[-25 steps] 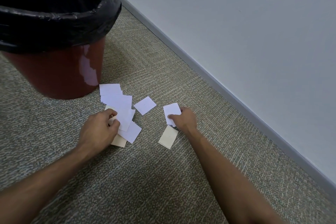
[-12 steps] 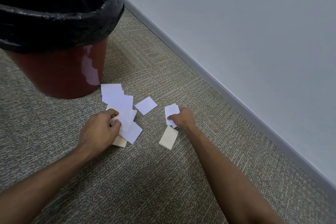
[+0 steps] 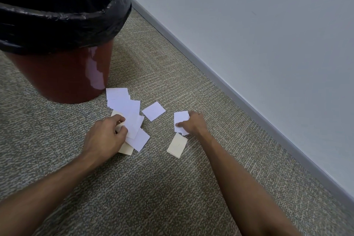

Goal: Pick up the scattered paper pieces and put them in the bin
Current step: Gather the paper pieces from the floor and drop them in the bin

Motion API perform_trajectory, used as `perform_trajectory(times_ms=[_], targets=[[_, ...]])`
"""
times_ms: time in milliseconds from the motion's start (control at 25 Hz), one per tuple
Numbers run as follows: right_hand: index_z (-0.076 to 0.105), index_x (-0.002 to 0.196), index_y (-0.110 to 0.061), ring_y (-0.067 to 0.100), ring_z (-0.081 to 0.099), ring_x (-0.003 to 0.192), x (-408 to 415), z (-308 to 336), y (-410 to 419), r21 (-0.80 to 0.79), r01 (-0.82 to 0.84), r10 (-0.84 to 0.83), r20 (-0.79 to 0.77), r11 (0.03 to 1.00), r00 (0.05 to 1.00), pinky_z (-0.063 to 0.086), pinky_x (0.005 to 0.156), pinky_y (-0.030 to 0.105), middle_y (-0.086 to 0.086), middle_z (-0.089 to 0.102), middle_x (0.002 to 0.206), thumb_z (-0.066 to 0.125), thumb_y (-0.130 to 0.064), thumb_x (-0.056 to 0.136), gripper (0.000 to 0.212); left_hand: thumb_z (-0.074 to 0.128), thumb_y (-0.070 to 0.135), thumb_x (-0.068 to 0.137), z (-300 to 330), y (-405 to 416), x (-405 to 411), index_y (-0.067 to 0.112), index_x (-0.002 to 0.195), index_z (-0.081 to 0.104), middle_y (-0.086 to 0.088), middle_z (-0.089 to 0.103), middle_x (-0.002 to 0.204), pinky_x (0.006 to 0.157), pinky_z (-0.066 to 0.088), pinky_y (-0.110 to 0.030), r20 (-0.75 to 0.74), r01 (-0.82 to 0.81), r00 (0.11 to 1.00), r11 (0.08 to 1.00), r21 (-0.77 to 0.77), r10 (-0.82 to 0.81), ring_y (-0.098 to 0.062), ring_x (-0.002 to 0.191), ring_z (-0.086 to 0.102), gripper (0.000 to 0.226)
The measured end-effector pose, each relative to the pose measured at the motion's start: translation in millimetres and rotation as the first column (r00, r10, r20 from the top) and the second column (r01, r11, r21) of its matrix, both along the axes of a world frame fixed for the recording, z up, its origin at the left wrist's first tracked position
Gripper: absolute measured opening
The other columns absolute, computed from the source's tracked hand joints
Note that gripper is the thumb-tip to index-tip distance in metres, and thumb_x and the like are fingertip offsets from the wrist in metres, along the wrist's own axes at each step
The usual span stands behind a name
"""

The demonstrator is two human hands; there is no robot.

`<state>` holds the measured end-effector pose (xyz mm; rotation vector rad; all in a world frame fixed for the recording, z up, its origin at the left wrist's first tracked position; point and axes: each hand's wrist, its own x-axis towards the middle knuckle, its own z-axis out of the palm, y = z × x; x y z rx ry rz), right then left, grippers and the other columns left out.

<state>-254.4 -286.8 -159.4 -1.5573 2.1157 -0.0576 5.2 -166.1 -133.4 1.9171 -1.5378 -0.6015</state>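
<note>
- The bin (image 3: pixel 63 74) is round, of glossy red-brown plastic, lined with a crinkled black bag (image 3: pixel 57 15); it stands on the speckled grey-beige carpet (image 3: pixel 153 197).
- The paper pieces (image 3: pixel 126 109) are flat squares, white and cream, overlapping just beside the bin.
- The left hand (image 3: pixel 104 137) pinches pieces of this pile.
- The right hand (image 3: pixel 192 123) grips white pieces (image 3: pixel 181 119); a cream piece (image 3: pixel 177 145) lies just below.
- No writing can be read.

My left hand (image 3: pixel 104 136) and right hand (image 3: pixel 193 123) are bare, both forearms uncovered to the frame's edge, no sleeves or jewellery showing
</note>
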Motion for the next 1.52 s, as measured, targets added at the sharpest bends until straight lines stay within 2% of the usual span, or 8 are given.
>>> perform_trajectory(times_ms=[280,440,680,840,1080,1240,1360,1520], targets=[[0.061,0.114,-0.002,0.03,0.066,0.094,4.1,-2.7,4.3,-0.035,0.094,-0.087,0.163,0.995,0.983,0.056,0.072,0.038,0.015,0.068,0.109,0.079,-0.022,0.077,0.046,0.057,0.022,0.088,4.8,-1.5,1.0,0.013,0.119,0.064,-0.011,0.072,0.099,0.078,0.053,-0.041,-0.008,0.011,1.0,1.0,-0.018,-0.011,-0.028,0.087,0.065,0.033],[0.067,0.101,-0.001,0.021,0.065,0.065,13.7,27.3,14.7,-0.154,0.148,-0.071,0.419,0.977,0.905,0.05,0.049,0.025,0.013,0.071,0.093,0.074,-0.016,0.083,0.024,0.059,0.02,0.087,27.3,-9.1,5.6,0.009,0.115,0.066,-0.01,0.071,0.081,0.071,0.052,-0.038,-0.013,0.02,1.0,0.99,-0.138,-0.022,-0.026,0.072,0.063,0.03],[0.061,0.112,-0.011,0.013,0.068,0.066,68.5,122.0,11.4,-0.326,0.14,0.127,0.677,0.935,0.725,0.056,0.058,0.027,-0.001,0.069,0.086,0.058,-0.018,0.094,0.019,0.063,0.022,0.084,106.8,-32.0,22.5,0.01,0.109,0.07,-0.006,0.074,0.094,0.079,0.057,-0.039,-0.116,-0.022,0.993,0.914,-0.405,-0.027,-0.019,0.083,0.069,0.028],[0.061,0.085,-0.024,0.014,0.064,0.073,126.2,188.2,6.1,-0.506,0.126,0.325,0.704,0.853,0.631,0.057,0.074,0.041,-0.006,0.065,0.081,0.049,-0.014,0.096,0.019,0.059,0.025,0.085,172.6,-52.5,51.1,0.02,0.119,0.061,-0.003,0.072,0.089,0.072,0.058,-0.035,-0.079,-0.046,0.997,0.825,-0.563,0.002,-0.015,0.077,0.068,0.034],[0.065,0.085,-0.007,0.008,0.051,0.063,214.7,249.9,-18.6,-0.749,0.233,0.513,0.612,0.62,0.602,0.042,0.062,0.025,-0.004,0.061,0.071,0.065,-0.018,0.086,0.01,0.049,0.03,0.076,240.0,-81.5,125.2,0.023,0.115,0.055,-0.007,0.067,0.082,0.079,0.053,-0.042,-0.093,-0.212,0.975,0.735,-0.644,0.2,-0.028,0.091,0.063,0.04],[0.063,0.078,-0.009,0.01,0.055,0.061,250.8,261.4,-32.1,-0.776,0.125,0.521,0.524,0.619,0.674,0.046,0.062,0.026,-0.006,0.061,0.067,0.072,-0.028,0.079,0.022,0.052,0.03,0.082,242.5,-91.3,165.6,0.024,0.124,0.053,-0.01,0.068,0.094,0.088,0.051,-0.045,-0.03,-0.264,0.953,0.782,-0.564,0.3,-0.03,0.102,0.06,0.043],[0.067,0.105,-0.017,0.004,0.066,0.086,248.3,250.2,-25.5,-0.734,0.062,0.518,0.534,0.676,0.669,0.05,0.075,0.017,-0.008,0.071,0.09,0.072,-0.045,0.082,0.037,0.05,0.05,0.089,222.2,-85.7,167.1,0.026,0.132,0.048,-0.009,0.069,0.111,0.092,0.048,-0.047,0.187,-0.176,0.943,0.889,-0.423,0.276,-0.034,0.112,0.057,0.05],[0.068,0.102,-0.018,0.002,0.063,0.087,196.5,215.1,-3.8,-0.794,-0.004,0.553,0.42,0.608,0.719,0.046,0.074,0.007,-0.008,0.069,0.092,0.065,-0.038,0.09,0.023,0.045,0.048,0.092,199.7,-52.7,138.9,0.016,0.115,0.061,-0.006,0.061,0.12,0.085,0.05,-0.043,0.269,-0.026,0.933,0.791,-0.611,0.239,-0.028,0.109,0.058,0.042]])
